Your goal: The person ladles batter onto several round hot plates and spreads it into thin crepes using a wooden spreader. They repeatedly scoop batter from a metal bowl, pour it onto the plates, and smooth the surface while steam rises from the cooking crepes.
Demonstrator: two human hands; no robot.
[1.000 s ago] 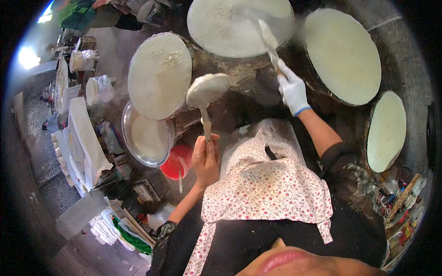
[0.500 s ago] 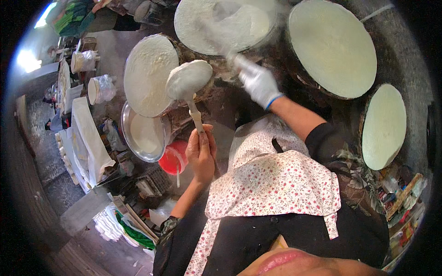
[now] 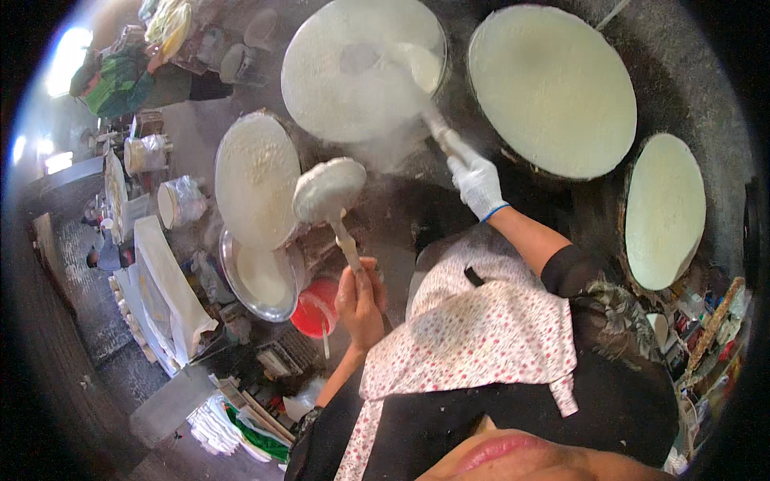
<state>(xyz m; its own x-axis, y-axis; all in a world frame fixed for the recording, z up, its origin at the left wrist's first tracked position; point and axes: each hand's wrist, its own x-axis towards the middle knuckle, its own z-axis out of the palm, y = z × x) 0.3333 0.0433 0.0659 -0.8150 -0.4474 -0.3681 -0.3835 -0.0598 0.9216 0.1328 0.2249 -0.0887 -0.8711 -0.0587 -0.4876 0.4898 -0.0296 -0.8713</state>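
My bare left hand [image 3: 361,301] grips the handle of a large batter-coated ladle [image 3: 327,191], whose head is raised beside the left round pan of pale batter [image 3: 245,160]. My white-gloved right hand [image 3: 475,178] is closed on a long flat spatula [image 3: 433,116]; its far end reaches onto the back round pan [image 3: 321,76], where batter is gathered near a bare middle spot. Steam blurs that end. A steel bowl of batter [image 3: 261,272] and a red bucket [image 3: 313,313] with a stick sit left of my left hand.
Two more batter-covered pans [image 3: 549,88] [image 3: 664,208] stand at the right. On the left are wrapped drums [image 3: 172,200], a long cloth-covered bench [image 3: 168,284] and folded white cloths [image 3: 208,425]. Clutter [image 3: 710,329] lies at the lower right, a green bundle [image 3: 112,84] at upper left.
My right hand has moved leftward, and the spatula's end stays over the back pan. The ladle swung up and left, then down slightly. The view has shifted, and more steam rises.
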